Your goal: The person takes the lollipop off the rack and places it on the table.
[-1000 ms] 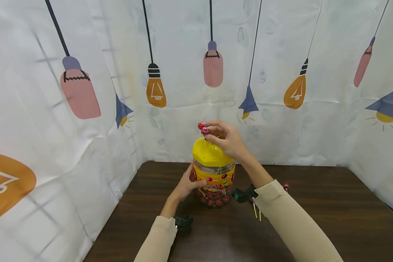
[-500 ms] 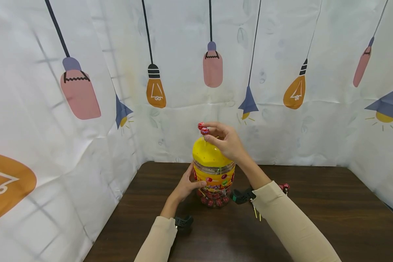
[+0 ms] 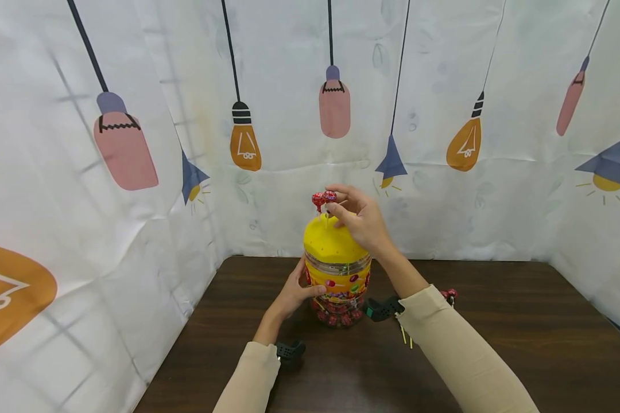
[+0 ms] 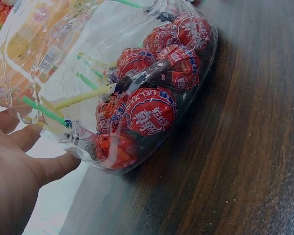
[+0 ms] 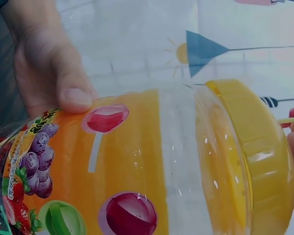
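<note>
A clear candy jar [image 3: 336, 275] with a yellow lid [image 3: 330, 241] and an orange fruit-print label [image 5: 122, 161] stands upright on the table. My left hand [image 3: 291, 293] grips its left side, thumb across the front near the label. Above the lid, my right hand [image 3: 359, 221] pinches a red-wrapped lollipop [image 3: 329, 196] just under its head, the pale stick pointing down to the lid top. Left of it, a second red lollipop [image 3: 317, 199] stands head up at the lid. Through the jar's bottom show several wrapped lollipops [image 4: 149, 110] with yellow and green sticks.
Several more lollipops [image 3: 449, 294] lie on the dark wood table [image 3: 516, 321] to the right, partly hidden by my right sleeve [image 3: 460, 344]. A white curtain [image 3: 289, 195] printed with lamps hangs behind and at the sides. Each wrist wears a black band [image 3: 289, 351].
My right hand has risen slightly, and its lollipop has moved up and a little right, now level with the second one. The left hand and jar stay in place.
</note>
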Motion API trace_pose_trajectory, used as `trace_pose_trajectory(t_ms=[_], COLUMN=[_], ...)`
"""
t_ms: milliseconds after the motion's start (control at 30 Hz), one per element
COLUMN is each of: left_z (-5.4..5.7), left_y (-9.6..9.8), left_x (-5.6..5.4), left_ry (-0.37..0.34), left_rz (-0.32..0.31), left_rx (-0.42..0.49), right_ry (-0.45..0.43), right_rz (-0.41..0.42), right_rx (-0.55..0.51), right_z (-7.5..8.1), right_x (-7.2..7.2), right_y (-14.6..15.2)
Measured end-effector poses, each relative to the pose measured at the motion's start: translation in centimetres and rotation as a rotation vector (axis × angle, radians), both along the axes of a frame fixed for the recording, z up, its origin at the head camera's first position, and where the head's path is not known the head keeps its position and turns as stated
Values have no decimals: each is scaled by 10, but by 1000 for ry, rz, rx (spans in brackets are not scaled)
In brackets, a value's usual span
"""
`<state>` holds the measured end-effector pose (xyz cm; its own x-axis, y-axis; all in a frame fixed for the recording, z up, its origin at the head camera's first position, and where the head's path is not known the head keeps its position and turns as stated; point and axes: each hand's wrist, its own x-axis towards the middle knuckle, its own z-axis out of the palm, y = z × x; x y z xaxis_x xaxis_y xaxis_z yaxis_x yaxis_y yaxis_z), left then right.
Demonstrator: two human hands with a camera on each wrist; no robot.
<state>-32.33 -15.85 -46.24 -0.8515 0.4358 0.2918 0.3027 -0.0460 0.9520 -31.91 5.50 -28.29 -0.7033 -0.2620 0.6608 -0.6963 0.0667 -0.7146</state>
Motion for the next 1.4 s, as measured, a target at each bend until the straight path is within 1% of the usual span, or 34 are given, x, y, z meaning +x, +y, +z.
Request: trace_pose_trajectory(t_ms=[200,333,567,700,900,1033,1200,1400], left_z=[1,0,1,1,0,-1,-3,-2], left_y=[1,1,1,0,0,0,0,1], left_x=[0,1,2,2,2,1,0,1], left_ry=[11,12,22,22,34,41,45,45], left_rz=[-1,15,34,28,-12,-35,-30,-21], left_rx=[0,-14,-38,-27,10,29,29,24], right_ry=[5,16,-7,-41,-94,-132,-179,-228], right_rz=[7,17,41,35,-54,-82,-102,-139], right_rx=[-6,-1,-6,-16,18,28,38,46], right_z=[1,0,-10,-20,-40,-55,-74,-93], right_x=[3,6,14,19,29,34,40,47], right_y=[7,14,35,51,78,97,119,140])
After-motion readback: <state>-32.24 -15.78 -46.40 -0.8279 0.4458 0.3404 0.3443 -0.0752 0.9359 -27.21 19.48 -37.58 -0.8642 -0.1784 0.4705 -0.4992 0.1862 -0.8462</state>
